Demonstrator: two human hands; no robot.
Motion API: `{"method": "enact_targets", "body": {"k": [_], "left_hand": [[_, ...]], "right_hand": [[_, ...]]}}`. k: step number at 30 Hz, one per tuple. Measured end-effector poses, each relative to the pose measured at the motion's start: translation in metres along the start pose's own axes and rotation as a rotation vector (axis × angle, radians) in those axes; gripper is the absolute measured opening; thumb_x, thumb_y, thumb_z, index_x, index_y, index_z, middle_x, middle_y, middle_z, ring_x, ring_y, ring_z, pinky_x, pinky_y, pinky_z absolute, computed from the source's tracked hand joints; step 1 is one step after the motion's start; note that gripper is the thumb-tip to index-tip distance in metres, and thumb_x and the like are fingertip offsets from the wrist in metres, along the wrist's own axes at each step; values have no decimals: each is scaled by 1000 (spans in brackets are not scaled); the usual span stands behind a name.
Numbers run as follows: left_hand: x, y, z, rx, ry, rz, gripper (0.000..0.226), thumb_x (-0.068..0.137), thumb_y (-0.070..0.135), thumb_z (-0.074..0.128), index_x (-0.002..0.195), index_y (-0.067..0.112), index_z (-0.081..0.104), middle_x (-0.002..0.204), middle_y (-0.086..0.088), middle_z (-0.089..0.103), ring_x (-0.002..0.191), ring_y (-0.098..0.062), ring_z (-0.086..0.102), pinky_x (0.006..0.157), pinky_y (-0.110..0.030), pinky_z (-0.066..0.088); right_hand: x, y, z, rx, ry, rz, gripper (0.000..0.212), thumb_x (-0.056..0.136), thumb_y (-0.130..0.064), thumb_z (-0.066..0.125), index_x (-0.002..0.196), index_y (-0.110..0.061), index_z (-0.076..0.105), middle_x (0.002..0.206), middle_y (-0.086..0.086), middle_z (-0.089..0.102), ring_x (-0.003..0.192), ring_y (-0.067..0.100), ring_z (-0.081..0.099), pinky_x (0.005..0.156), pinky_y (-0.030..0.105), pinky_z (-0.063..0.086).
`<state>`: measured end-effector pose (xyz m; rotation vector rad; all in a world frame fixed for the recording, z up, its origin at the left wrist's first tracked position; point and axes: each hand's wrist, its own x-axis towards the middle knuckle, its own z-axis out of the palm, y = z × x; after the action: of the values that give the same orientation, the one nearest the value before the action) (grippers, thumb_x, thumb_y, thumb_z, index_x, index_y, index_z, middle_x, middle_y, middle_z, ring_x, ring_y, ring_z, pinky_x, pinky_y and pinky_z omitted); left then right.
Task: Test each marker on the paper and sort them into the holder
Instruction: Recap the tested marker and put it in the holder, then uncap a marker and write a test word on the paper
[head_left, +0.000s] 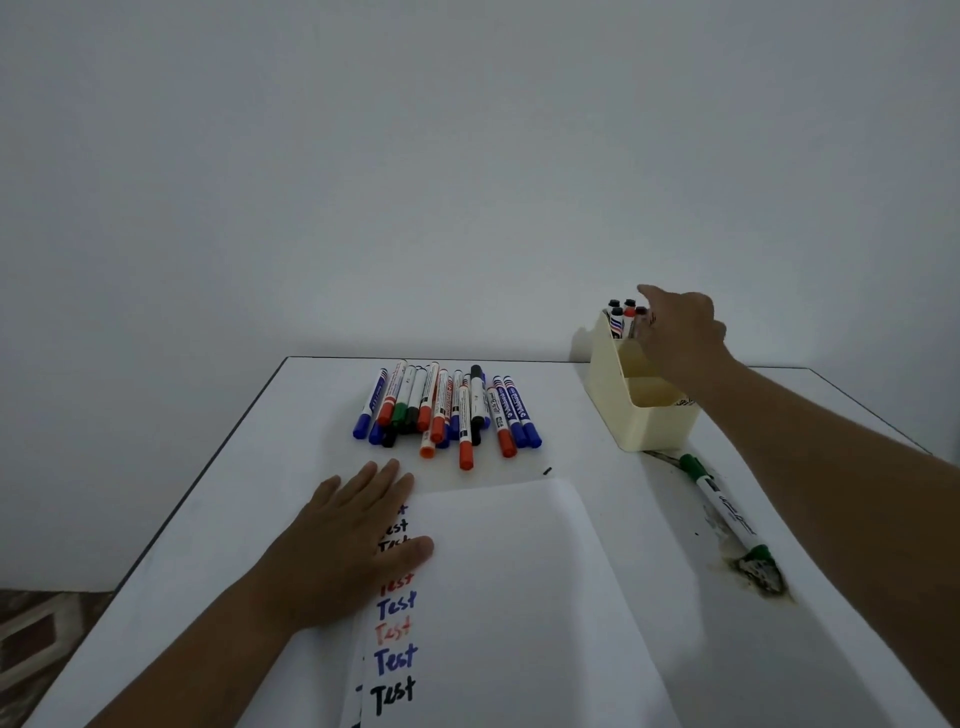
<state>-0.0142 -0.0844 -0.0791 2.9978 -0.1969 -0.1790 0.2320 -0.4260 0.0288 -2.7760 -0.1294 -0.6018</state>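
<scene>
A white paper (509, 582) lies on the table with a column of "Test" words in black, blue and red down its left edge. My left hand (353, 540) rests flat on that edge, fingers straight. A pile of several capped markers (447, 410) in blue, red, green and black lies beyond the paper. A cream holder (639, 415) stands at the back right, with several markers (623, 317) upright in its far compartment. My right hand (675, 327) reaches over the holder, its fingertips at those markers and the index finger extended. Its grip is hidden.
A green marker (727, 509) lies alone on the white table (234, 499) to the right of the paper, its near end by a dark stained, chipped patch (761, 571). A plain wall rises behind the table. Patterned floor (36, 639) shows at the lower left.
</scene>
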Motion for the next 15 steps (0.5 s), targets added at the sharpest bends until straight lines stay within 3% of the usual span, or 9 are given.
{"method": "enact_targets", "body": {"k": [4,7,9,12,15], "left_hand": [[2,-2,1,-3,-1,-7,109,66,95,-7,156,35,-12,162,15,-20,149,-5,-20,123,-35,-8],[2,0,-1,-19,20,-26,95,82,86,16,159,34,-3,165,14,-11,150,-4,-14,122,-32,-7],[2,0,-3,-68,39,-40,95,83,86,25,159,33,5,165,14,-5,151,-4,-8,122,-32,-3],[3,1,-8,-231,69,-107,92,81,85,31,157,34,22,165,15,11,151,-9,9,123,-34,12],[5,1,-13,-605,246,-243,45,99,49,49,142,34,52,152,10,44,129,-6,44,106,-25,35]], "right_hand": [[-29,-23,-2,18,100,-147,60,97,-22,56,154,-21,36,156,5,41,148,36,25,111,55,33],[-67,-50,3,53,86,-399,61,96,-15,62,153,-20,41,158,10,40,149,39,27,118,56,28],[-101,-72,3,123,-98,-491,61,100,-17,57,156,-24,35,163,3,31,153,30,20,125,49,19],[-155,-93,6,182,-400,-531,58,104,-31,53,158,-27,31,166,-3,23,155,19,13,127,43,18],[-196,-101,12,122,-634,-507,67,103,-51,48,160,-31,20,169,-8,12,156,15,4,125,38,14]]}}
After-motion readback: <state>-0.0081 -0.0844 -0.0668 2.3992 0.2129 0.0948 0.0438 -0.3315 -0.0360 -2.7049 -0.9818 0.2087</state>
